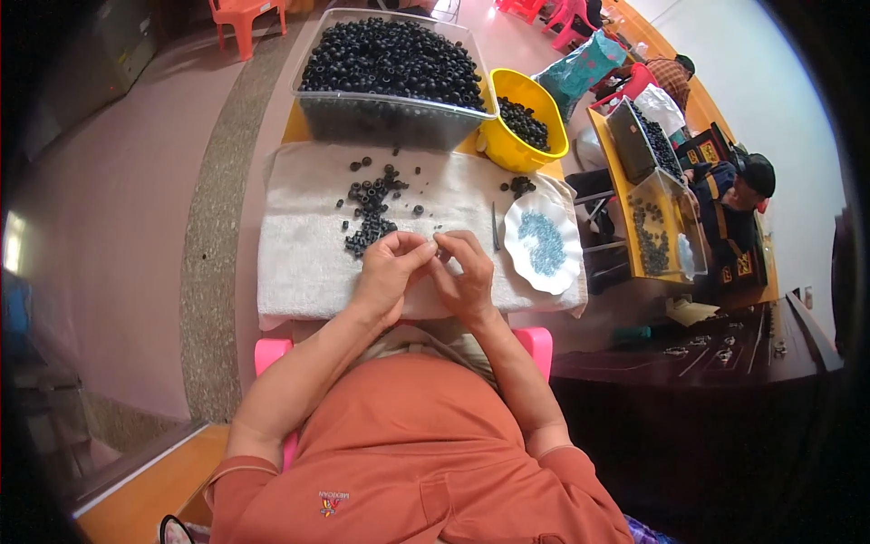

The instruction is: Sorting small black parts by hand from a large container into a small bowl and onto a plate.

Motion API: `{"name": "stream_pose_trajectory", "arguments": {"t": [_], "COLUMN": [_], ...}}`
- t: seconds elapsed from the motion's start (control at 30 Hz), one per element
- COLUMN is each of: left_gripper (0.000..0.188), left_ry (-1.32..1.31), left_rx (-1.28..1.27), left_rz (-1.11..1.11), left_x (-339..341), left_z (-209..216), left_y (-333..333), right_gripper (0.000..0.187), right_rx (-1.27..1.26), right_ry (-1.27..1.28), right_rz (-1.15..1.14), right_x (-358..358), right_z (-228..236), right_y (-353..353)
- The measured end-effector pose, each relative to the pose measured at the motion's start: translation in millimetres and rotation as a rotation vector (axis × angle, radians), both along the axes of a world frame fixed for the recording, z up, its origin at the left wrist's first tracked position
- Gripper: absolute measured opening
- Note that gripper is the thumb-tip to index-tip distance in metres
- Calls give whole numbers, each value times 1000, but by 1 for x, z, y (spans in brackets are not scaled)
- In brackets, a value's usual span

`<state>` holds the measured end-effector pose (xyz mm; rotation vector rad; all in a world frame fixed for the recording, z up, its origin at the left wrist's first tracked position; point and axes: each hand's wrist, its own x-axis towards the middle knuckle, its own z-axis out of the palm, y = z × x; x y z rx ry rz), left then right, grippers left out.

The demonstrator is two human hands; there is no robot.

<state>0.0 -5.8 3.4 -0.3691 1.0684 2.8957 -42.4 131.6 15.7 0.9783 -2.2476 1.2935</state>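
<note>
My left hand and my right hand meet fingertip to fingertip over the near part of a white cloth. Both are closed in a pinch; whatever is between the fingers is too small to make out. Just beyond my left hand lies a loose heap of small black ring-like parts. To the right of my right hand sits a white scalloped plate holding a pile of tiny clear bluish pieces. A thin dark stick-like tool lies between that hand and the plate.
At the far side stands a large clear bin full of black parts, with a yellow basin of similar parts beside it. A few black parts lie above the plate. Another person sits at a table on the right.
</note>
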Motion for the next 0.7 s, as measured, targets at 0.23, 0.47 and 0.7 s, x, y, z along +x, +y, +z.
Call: {"name": "stream_pose_trajectory", "arguments": {"t": [0.23, 0.47, 0.7], "left_gripper": [10, 9, 14], "left_ry": [-4, 26, 34], "left_rx": [-42, -91, -112], "left_rz": [-16, -17, 32], "left_x": [1, 2, 5], "left_z": [-2, 0, 4], "left_y": [5, 6, 7], "right_gripper": [30, 31, 27], "right_rx": [26, 6, 100], "right_ry": [14, 30, -117], "right_rz": [0, 57, 91], "right_x": [0, -2, -25], "right_z": [-2, 2, 18], "right_y": [9, 10, 30]}}
